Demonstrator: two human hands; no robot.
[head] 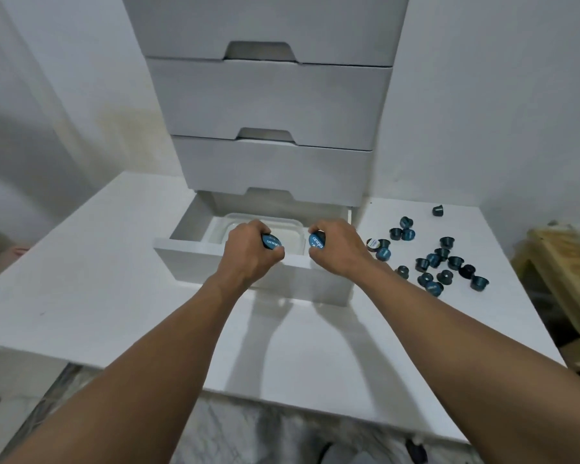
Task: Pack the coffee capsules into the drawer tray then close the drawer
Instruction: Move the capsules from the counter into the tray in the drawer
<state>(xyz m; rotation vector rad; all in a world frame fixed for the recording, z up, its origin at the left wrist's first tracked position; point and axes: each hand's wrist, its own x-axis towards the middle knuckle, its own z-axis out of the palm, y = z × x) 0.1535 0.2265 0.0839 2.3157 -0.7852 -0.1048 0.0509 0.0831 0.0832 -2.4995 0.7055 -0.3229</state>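
Observation:
The bottom drawer of a white drawer unit is pulled open over the table. Inside it lies a white plastic tray. My left hand grips a blue coffee capsule above the drawer's front edge, foil lid facing me. My right hand grips another blue capsule close beside it, over the tray's right side. Several loose capsules lie scattered on the table to the right of the drawer. The tray's floor is mostly hidden by my hands.
The white drawer unit has three shut drawers above the open one. It stands on a white table. A lone capsule sits near the back wall. A wooden piece of furniture stands off the table's right edge.

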